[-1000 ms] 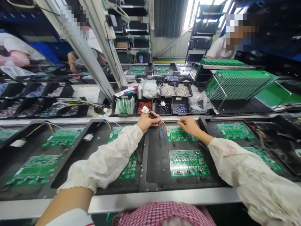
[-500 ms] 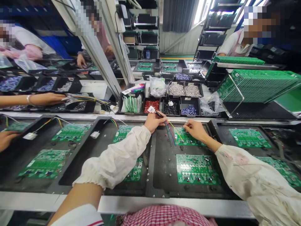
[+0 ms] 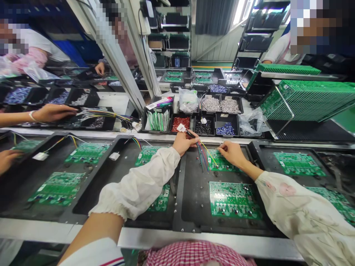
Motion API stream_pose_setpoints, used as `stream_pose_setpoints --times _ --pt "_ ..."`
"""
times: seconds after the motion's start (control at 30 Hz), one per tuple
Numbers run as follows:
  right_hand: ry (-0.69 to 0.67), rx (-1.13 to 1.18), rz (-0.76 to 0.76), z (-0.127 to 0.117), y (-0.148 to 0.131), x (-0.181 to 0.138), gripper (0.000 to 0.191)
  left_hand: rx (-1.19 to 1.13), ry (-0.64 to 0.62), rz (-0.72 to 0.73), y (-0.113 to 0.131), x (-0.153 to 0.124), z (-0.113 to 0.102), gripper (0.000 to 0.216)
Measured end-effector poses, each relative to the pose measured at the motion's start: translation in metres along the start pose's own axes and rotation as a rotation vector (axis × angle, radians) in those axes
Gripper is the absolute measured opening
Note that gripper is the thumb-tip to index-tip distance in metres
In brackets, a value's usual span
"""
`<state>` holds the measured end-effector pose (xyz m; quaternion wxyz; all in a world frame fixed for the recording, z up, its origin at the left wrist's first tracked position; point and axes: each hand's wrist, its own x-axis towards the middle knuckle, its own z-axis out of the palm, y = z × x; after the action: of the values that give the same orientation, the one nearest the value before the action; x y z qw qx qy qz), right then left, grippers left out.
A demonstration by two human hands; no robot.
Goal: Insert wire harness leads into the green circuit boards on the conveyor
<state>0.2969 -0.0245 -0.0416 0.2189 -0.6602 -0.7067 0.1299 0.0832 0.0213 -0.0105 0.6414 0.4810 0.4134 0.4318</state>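
Note:
My left hand (image 3: 183,143) is closed on a wire harness, a bundle of coloured wires (image 3: 203,155) with a white connector (image 3: 181,128) sticking up above the fingers. The loose wire ends hang down over the left edge of the upper green circuit board (image 3: 222,165); the yellow one reaches onto the board. At that board's far edge, my right hand (image 3: 230,152) is pinched, and what lies between its fingertips is too small to make out. A second circuit board (image 3: 233,199) lies nearer me in the same black tray (image 3: 191,199).
Behind the trays stand bins of red parts (image 3: 181,123), black parts (image 3: 203,127) and blue parts (image 3: 225,128). Circuit boards fill a rack (image 3: 313,99) at right. At left, a co-worker's hand (image 3: 55,112) is beside a wire bundle (image 3: 108,115); another hand (image 3: 8,159) is below.
The whole view has shifted slightly to the right. My hands keep nearly the same positions over the board, with the harness still in my left hand.

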Motion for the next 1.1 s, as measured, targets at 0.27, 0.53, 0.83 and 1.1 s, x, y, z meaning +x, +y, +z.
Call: stream_pose_setpoints --times 0.27,0.53,0.83,1.1 --pt "0.008 -0.129 -0.024 -0.002 -0.003 0.000 0.014 -0.025 0.001 0.007 -0.001 0.000 0.001 0.023" --pt "-0.426 0.274 -0.004 -0.014 -0.032 -0.011 0.024 -0.014 0.042 0.019 -0.003 0.003 0.001 0.022" --pt "-0.153 0.449 0.065 0.017 -0.034 0.002 0.012 0.031 -0.038 0.016 -0.008 0.005 -0.003 0.020" --pt "-0.118 0.397 0.064 0.016 -0.036 -0.002 0.012 0.018 -0.040 -0.005 -0.004 0.003 -0.002 0.020"
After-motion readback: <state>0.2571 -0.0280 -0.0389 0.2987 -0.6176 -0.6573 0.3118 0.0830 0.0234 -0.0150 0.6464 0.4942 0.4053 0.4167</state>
